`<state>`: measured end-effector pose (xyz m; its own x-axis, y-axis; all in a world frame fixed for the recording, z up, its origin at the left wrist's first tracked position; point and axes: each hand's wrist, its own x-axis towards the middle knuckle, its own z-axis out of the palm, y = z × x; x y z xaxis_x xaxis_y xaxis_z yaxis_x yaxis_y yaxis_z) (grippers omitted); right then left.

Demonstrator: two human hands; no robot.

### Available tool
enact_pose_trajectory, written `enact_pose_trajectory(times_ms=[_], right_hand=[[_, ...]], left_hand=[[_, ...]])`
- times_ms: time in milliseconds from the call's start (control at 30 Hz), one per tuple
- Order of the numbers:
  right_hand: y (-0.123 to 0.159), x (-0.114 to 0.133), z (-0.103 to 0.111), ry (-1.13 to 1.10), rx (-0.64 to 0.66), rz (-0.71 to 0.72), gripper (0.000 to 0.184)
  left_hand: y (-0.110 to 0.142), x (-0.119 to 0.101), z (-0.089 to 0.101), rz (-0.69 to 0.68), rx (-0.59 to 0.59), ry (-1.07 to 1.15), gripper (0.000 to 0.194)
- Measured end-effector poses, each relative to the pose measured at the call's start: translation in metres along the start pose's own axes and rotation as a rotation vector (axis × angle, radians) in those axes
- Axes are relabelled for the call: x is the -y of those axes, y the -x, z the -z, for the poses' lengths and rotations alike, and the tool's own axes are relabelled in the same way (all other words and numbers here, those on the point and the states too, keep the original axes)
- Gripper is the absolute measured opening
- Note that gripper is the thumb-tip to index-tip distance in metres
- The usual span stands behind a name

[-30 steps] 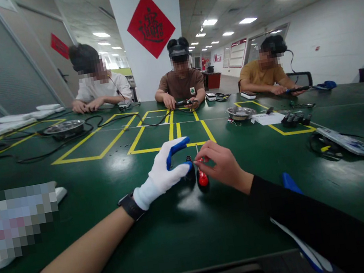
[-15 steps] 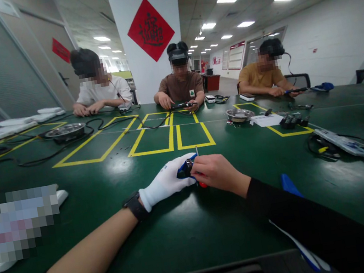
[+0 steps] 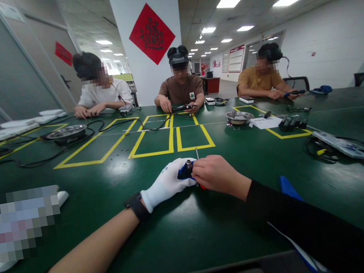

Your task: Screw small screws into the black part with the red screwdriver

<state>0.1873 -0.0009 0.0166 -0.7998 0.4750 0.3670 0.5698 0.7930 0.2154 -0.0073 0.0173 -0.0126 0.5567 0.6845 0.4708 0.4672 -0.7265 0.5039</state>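
My left hand (image 3: 169,183), in a white glove with a black watch at the wrist, is wrapped round a small blue-and-black device (image 3: 185,170). A round metal fitting (image 3: 189,163) stands up from its top. My bare right hand (image 3: 216,172) is closed against the device's right side, fingertips pressed together, hiding what they hold. A thin metal rod (image 3: 197,153) rises upright just behind these fingers. Below them a bit of a red part (image 3: 203,187) shows. Both hands are just above the green table (image 3: 134,251).
A blue object (image 3: 290,188) lies beside my right forearm. To the right are a power strip (image 3: 340,143) with cables, black parts (image 3: 293,122) and a metal bowl (image 3: 239,117). Another bowl (image 3: 67,132) stands far left. Three people sit opposite; yellow tape (image 3: 152,154) marks the table.
The view has tilted slightly upward. Both hands keep nearly the same place; my right fingers have shifted a little around the device, and less of the red part shows.
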Motion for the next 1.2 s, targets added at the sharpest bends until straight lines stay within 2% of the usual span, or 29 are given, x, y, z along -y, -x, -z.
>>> enact_pose_trajectory(times_ms=[300,567,967,1033,1133,1200], right_hand=[[0.0,0.001,-0.003,-0.082,-0.034,-0.11,0.015],[0.0,-0.001,-0.003,-0.103,-0.039,-0.074,0.014],[0.002,-0.003,-0.007,-0.221,-0.08,-0.134,0.011],[0.002,-0.006,-0.008,-0.278,-0.119,-0.166,0.015],[0.002,-0.014,-0.009,-0.366,-0.209,-0.293,0.026],[0.004,-0.021,-0.012,-0.406,-0.215,-0.366,0.024]], left_hand=[[0.002,0.003,-0.001,-0.013,0.012,0.023,0.047],[0.002,0.002,0.0,-0.006,0.024,0.025,0.047],[0.002,-0.004,0.003,-0.002,0.043,0.052,0.039],[0.001,-0.005,0.003,0.008,0.038,0.075,0.039],[0.001,-0.005,0.002,0.04,0.042,0.117,0.044],[0.001,-0.006,0.002,0.057,0.054,0.147,0.046]])
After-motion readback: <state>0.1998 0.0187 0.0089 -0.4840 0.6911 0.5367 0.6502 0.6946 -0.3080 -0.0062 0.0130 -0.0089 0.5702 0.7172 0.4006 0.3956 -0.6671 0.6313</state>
